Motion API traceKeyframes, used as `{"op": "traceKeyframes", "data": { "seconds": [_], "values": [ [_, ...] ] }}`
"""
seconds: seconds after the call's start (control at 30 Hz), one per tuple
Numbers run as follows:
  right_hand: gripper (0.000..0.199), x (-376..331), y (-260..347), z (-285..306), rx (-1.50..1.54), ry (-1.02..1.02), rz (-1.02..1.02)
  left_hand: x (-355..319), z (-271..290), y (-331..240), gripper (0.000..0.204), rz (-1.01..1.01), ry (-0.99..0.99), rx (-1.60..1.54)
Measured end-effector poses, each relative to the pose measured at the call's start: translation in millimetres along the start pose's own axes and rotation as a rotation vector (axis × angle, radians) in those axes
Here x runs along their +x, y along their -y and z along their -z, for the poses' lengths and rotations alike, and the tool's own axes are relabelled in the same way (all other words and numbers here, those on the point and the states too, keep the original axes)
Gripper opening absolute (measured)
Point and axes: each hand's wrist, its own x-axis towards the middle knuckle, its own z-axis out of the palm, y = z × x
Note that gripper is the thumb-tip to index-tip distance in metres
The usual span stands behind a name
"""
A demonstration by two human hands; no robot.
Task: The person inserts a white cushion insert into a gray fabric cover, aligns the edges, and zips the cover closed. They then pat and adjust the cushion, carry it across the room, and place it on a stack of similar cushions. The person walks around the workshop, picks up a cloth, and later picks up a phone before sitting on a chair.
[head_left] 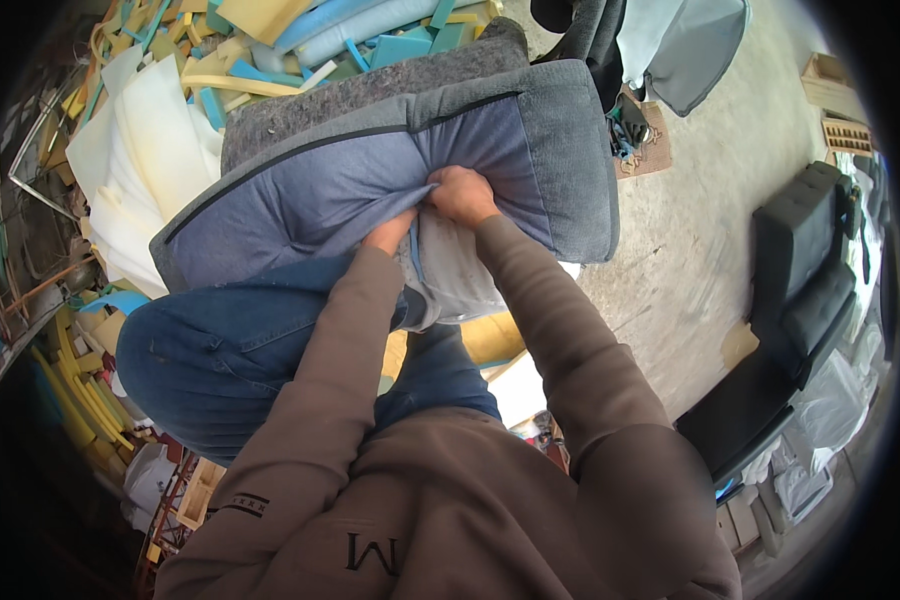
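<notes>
A large grey cushion cover (315,205) lies across my bent leg, its underside of smooth blue-violet cloth, with dark strips along the far edge. Near its middle the cloth is pulled into creases. There my right hand (463,195) is closed on the gathered edge of the cloth. Just to its left, my left hand (392,232) goes in under a fold, so its fingers are hidden. Whitish filling in a thin wrap (455,265) shows below the right hand, next to the cover's edge.
Behind the cushion lies a mottled grey felt block (300,125), with a heap of yellow and blue foam scraps (390,50) beyond. White foam sheets (155,170) hang at left. At right are the concrete floor (670,270), a black sofa section (795,240) and plastic wrapping (825,410).
</notes>
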Motion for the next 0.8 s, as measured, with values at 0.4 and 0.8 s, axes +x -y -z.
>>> {"op": "traceKeyframes", "data": {
  "seconds": [0.4, 0.8],
  "values": [
    [0.032, -13, 1, 3, 0.038, -0.022, 0.028, -3, -11, 18, 0.057, -0.023, -0.069, -0.072],
    [0.046, 8, -4, 0, 0.131, 0.039, -0.005, -15, 0, -3, 0.054, 0.122, -0.029, -0.296]
  ]
}}
